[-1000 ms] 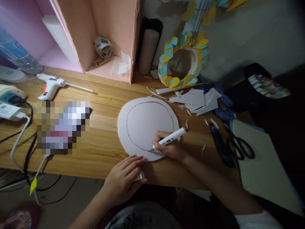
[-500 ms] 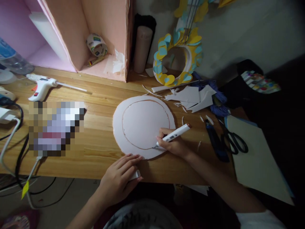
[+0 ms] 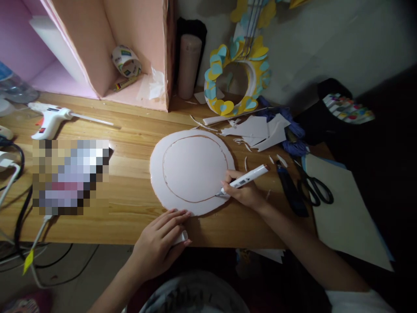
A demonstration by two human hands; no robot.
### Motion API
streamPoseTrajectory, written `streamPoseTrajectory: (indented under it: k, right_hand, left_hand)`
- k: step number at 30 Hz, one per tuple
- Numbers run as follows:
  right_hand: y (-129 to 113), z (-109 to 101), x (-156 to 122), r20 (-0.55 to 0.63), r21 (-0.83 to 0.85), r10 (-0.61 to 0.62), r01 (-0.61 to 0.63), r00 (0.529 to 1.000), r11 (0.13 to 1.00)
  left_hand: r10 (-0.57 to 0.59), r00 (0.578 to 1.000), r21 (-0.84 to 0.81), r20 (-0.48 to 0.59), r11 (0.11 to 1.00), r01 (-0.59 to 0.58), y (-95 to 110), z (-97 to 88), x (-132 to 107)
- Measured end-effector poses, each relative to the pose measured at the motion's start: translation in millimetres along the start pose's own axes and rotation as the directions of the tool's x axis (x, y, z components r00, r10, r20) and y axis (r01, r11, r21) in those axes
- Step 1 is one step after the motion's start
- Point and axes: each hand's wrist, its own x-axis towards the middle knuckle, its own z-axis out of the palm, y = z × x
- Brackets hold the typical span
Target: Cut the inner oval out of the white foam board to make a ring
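Observation:
A rounded white foam-like board (image 3: 192, 169) lies flat on the wooden table, with a brown line running round it inside its edge. My right hand (image 3: 244, 189) is closed on a white marker (image 3: 246, 179), whose tip touches the board at the lower right of that line. Against the board's near edge rest the fingertips of my left hand (image 3: 163, 237). Its thumb and palm hold a small white marker cap (image 3: 182, 237), partly hidden under the fingers.
White scraps (image 3: 250, 130) lie behind the board. To the right are a utility knife (image 3: 289, 189), black scissors (image 3: 316, 191) and pale sheets (image 3: 348, 208). A glue gun (image 3: 50, 119) and a blurred-out device (image 3: 71, 178) lie left. A heart-covered ring (image 3: 224, 106) leans at the back.
My right hand has moved the marker tip rightward and slightly up along the board, lengthening the brown line. The left hand stays at the near edge. The whole view has shifted slightly.

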Motion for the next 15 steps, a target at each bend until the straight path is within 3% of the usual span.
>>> streamPoseTrajectory:
  k: [6,9,12,15]
  right_hand:
    - [9.1,-8.0,-2.0,-0.044,-0.019,-0.001,0.000,0.999,1.000]
    - [4.3,-12.2,-3.6,-0.131,-0.015,-0.064,0.062,0.989,0.998]
    - [-17.1,-14.5,-12.3,-0.258,-0.018,-0.116,0.115,0.959,0.993]
    - [-53.1,-17.2,-37.7,-0.323,-0.070,-0.203,0.191,0.924,0.979]
  left_hand:
    - [-0.002,1.000,0.002,0.004,1.000,0.002,0.5,-1.3,0.1]
    - [0.000,1.000,-0.004,0.014,1.000,0.000,0.6,-1.5,-0.1]
    - [-0.005,1.000,-0.010,0.019,1.000,0.005,0.2,-1.6,0.1]
    - [-0.007,1.000,0.002,0.026,1.000,0.007,-0.2,-1.9,0.2]
